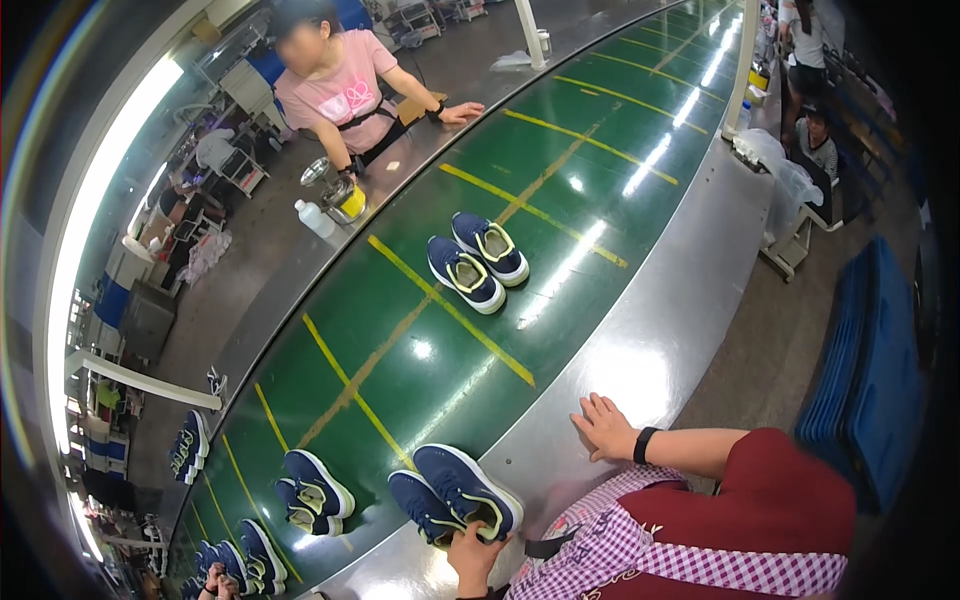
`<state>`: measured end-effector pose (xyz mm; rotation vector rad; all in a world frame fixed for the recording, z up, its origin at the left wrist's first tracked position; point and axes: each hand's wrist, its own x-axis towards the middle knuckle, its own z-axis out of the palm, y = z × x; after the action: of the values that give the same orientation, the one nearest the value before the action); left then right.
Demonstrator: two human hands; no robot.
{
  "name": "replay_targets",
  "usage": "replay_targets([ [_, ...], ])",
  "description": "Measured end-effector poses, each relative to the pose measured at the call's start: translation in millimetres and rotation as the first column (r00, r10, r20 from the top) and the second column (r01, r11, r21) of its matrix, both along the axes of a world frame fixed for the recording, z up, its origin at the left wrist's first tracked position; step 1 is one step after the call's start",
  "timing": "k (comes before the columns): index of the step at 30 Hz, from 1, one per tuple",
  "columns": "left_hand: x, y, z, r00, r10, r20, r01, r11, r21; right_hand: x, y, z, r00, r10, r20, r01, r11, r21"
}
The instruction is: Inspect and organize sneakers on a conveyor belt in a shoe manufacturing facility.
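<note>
My left hand (472, 562) grips the heel collar of a navy sneaker (462, 480) with a white sole and pale yellow lining; some fingers are hidden inside the shoe. Its mate, another navy sneaker (424, 508), sits right beside it at the belt's near edge. My right hand (604, 428), with a black band at the wrist, lies flat on the metal ledge (640, 350), fingers spread and holding nothing. Farther along the green conveyor belt (560, 200) stands a pair of navy sneakers (478, 262). To the left is another navy pair (316, 492).
Yellow lines divide the belt. More sneakers (262, 556) stand at the lower left, near a co-worker's hands (216, 582). Across the belt a person in pink (345, 85) rests a hand on the far ledge, near a metal pot (345, 200) and white bottle (313, 217). Blue panels (860, 370) stack at right.
</note>
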<state>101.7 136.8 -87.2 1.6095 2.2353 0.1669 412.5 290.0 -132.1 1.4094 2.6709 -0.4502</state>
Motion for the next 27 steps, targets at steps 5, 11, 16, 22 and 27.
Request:
replay_targets([
  [5,3.7,7.9,2.0,0.993,0.006,-0.120,-0.009,1.000,-0.026,-5.6,2.0,-18.6,0.999,0.039,0.020,-0.039,0.999,-0.023],
  [11,12.3,4.0,-1.6,0.999,-0.041,-0.036,0.043,0.997,0.067,-7.3,-1.4,-27.9,0.998,0.044,-0.051,-0.044,0.999,0.003],
  [16,47.4,-1.6,-5.0,0.995,-0.091,0.038,0.084,0.983,0.165,-4.6,-7.4,-25.0,0.990,0.110,-0.085,-0.104,0.992,0.071],
  [22,27.1,-11.9,-24.9,0.993,-0.073,0.095,0.068,0.996,0.059,-98.8,30.0,175.8,0.331,-0.787,-0.520,-0.758,0.107,-0.644],
  [27,16.9,-16.0,-14.5,0.984,-0.027,0.174,0.000,0.988,0.152,-67.0,-103.5,224.9,0.471,-0.743,-0.476,-0.846,-0.228,-0.481],
])
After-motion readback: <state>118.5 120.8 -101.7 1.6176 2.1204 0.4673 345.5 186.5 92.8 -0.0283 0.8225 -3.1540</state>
